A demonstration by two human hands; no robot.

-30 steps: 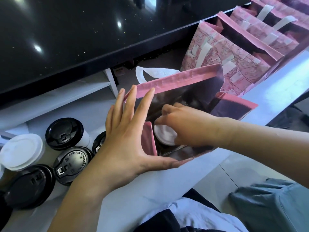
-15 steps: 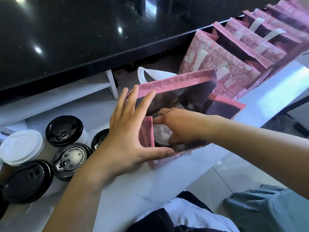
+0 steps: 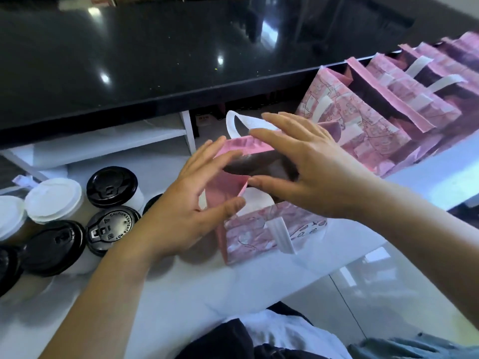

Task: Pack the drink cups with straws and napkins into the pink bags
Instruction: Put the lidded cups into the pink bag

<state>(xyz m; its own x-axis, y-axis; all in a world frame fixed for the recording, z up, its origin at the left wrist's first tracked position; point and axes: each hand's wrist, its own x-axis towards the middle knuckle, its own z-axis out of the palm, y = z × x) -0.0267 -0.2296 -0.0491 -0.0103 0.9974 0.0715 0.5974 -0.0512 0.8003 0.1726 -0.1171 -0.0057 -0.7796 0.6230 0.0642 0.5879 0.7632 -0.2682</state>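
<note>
White counter surface [image 3: 181, 294] ran along the lower part of the view, under a glossy black raised countertop [image 3: 155, 60] that filled the background. At the middle of the white surface stood an open pink patterned fabric bag [image 3: 259, 229], upright with its mouth facing up; the long axis of the mouth ran left to right, angling slightly away toward the right. One white strap handle [image 3: 238, 123] rose from the far rim and another white strap handle [image 3: 281, 234] hung down the near panel. Inside the bag, at its left end, a drink cup with a round white lid [image 3: 255, 203] stood upright, lid upward. The left hand [image 3: 186, 206] spanned the bag's left end with fingers spread and relaxed, the thumb on the near rim and the fingertips at the far rim, clasping nothing. The right hand [image 3: 311, 172] hovered over the bag's mouth, flat, fingers straight and apart, holding nothing. Left of the bag stood a cluster of cups: a black-lidded cup [image 3: 111, 186], a black-lidded cup printed with a hot-contents warning [image 3: 111, 226] and a white-lidded cup [image 3: 53, 200]. To the right, a row of matching pink bags [image 3: 363, 120] stood upright, receding along the counter.
</note>
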